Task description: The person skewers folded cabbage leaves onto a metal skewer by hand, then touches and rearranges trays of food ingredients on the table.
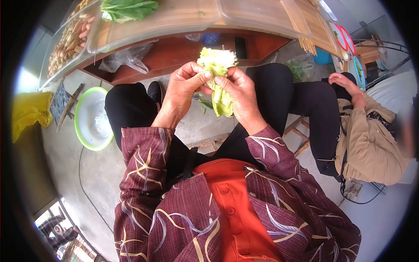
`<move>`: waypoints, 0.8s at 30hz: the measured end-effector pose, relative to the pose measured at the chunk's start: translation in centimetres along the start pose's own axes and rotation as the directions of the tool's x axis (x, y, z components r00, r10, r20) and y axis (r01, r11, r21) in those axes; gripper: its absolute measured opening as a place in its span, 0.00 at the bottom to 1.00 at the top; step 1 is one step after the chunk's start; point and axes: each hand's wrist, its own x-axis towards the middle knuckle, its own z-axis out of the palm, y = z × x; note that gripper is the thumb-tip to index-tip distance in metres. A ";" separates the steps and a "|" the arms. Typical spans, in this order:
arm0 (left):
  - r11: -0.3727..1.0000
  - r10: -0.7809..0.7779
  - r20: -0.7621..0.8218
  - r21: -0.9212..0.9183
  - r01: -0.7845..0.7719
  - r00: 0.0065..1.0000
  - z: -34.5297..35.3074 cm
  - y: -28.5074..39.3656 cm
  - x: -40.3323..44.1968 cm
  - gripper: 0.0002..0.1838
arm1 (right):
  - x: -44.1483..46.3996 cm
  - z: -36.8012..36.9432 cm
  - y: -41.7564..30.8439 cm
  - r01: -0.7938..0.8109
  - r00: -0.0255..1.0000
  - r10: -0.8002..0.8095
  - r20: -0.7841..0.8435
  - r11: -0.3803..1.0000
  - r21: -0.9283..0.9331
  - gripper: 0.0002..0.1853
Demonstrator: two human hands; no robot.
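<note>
Held up above my lap is a crinkled, pale yellow-green lettuce leaf bunch (pixel 220 98), whiter and frilly at its top end. My left hand (pixel 185 85) is closed, pinching it from the left with thumb and fingers. From the other side my right hand (pixel 242 92) is closed on it too, its thumb pressed against the leaf. The two hands are close together, with the lower leaf hanging between them. Small green leaf scraps (pixel 205 105) show on the floor below.
Ahead stands a wooden table (pixel 174 19) with clear trays; one holds green leaves (pixel 128 8), another several skewered sausages (pixel 72 41). A green-rimmed basin (pixel 92 120) sits on the floor at left, near a yellow bag (pixel 30 111). At right sits a person in a beige jacket (pixel 371 144).
</note>
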 end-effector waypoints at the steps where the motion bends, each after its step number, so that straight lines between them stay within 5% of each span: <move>1: 1.000 0.005 0.003 -0.012 -0.005 1.000 -0.3 0.0 0.0 0.06 | 0.1 0.1 -0.1 -0.014 1.000 0.015 -0.018 0.997 0.073 0.10; 5: 0.990 0.127 -0.110 -0.039 -0.132 0.986 -0.6 0.6 0.2 0.05 | 0.5 -1.3 -0.7 -0.041 0.995 0.050 -0.083 0.993 0.109 0.06; 12: 0.983 0.042 -0.043 -0.179 -0.049 0.998 -1.4 0.1 0.3 0.03 | 0.2 -1.0 -0.9 -0.036 0.986 0.056 -0.160 0.991 0.128 0.06; 17: 0.994 0.086 -0.080 0.078 -0.079 0.993 0.5 0.5 -0.1 0.15 | 0.1 -1.0 -0.5 -0.047 0.990 0.065 -0.122 0.989 0.143 0.07; 20: 0.978 0.088 -0.067 0.193 -0.073 0.994 -0.2 -0.1 0.0 0.11 | 0.0 -0.5 -0.5 -0.062 0.983 0.081 -0.163 0.991 0.119 0.08; 24: 0.999 0.044 -0.152 0.022 -0.041 0.987 -0.2 -0.1 0.2 0.07 | 0.1 0.2 -0.3 -0.012 0.979 0.044 -0.200 0.987 0.160 0.09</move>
